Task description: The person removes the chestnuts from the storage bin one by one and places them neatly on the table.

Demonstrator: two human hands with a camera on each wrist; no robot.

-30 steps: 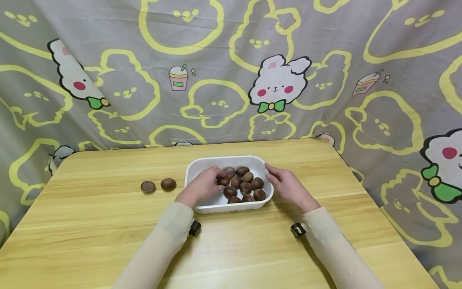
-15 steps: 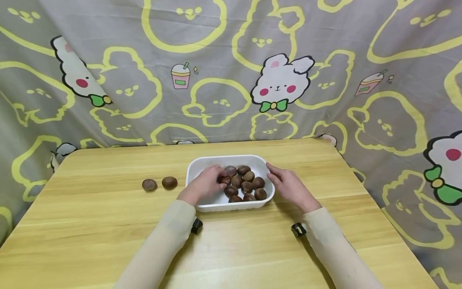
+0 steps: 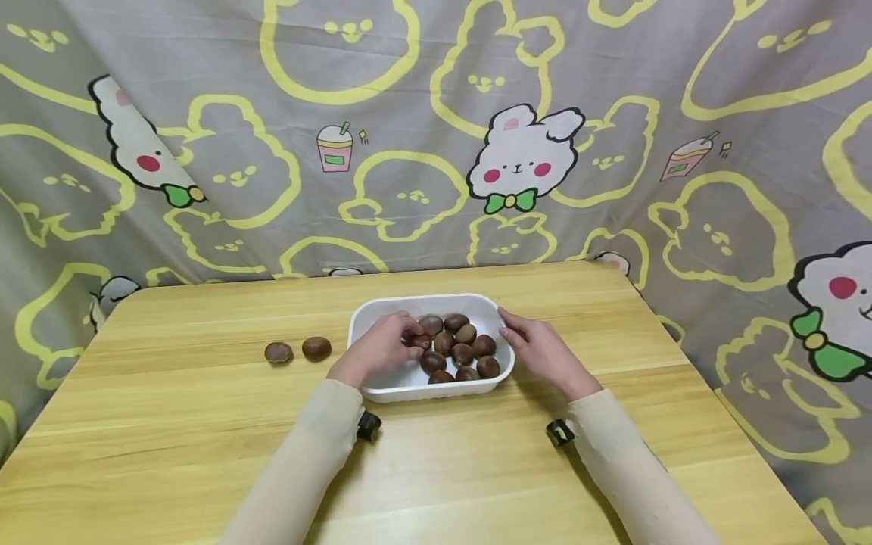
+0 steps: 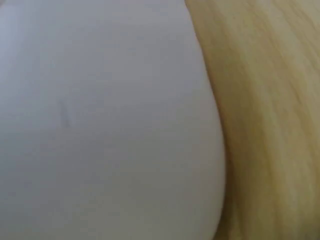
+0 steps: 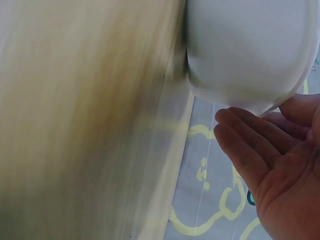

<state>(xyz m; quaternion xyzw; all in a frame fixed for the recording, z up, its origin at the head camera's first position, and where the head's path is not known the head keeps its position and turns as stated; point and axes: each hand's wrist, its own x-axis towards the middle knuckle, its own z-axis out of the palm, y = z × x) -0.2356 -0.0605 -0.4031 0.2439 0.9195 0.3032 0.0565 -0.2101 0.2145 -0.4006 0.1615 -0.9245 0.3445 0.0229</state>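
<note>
A white plastic tray (image 3: 398, 393) on the table holds several glossy brown chestnuts (image 3: 462, 353), mostly in its middle and right part. My left hand (image 3: 378, 348) reaches over the near left rim and pinches a chestnut (image 3: 420, 341) at the left of the group, its fingers partly covering it. At the tray's right end, my right hand (image 3: 541, 352) holds the rim, thumb on the edge. The right wrist view shows the fingers of that hand (image 5: 280, 155) nearly straight against the tray's outer corner (image 5: 245, 55). Only the tray's blurred outer wall (image 4: 110, 120) and wood fill the left wrist view.
Left of the tray, two chestnuts lie on the wooden table (image 3: 170, 424): a paler, flat-faced chestnut (image 3: 278, 353) and a round chestnut (image 3: 316, 348). A grey patterned curtain (image 3: 409, 182) hangs behind the table and along its sides.
Both hands keep their places at the tray, and the chestnuts lie as before. The head view has only shifted slightly.
</note>
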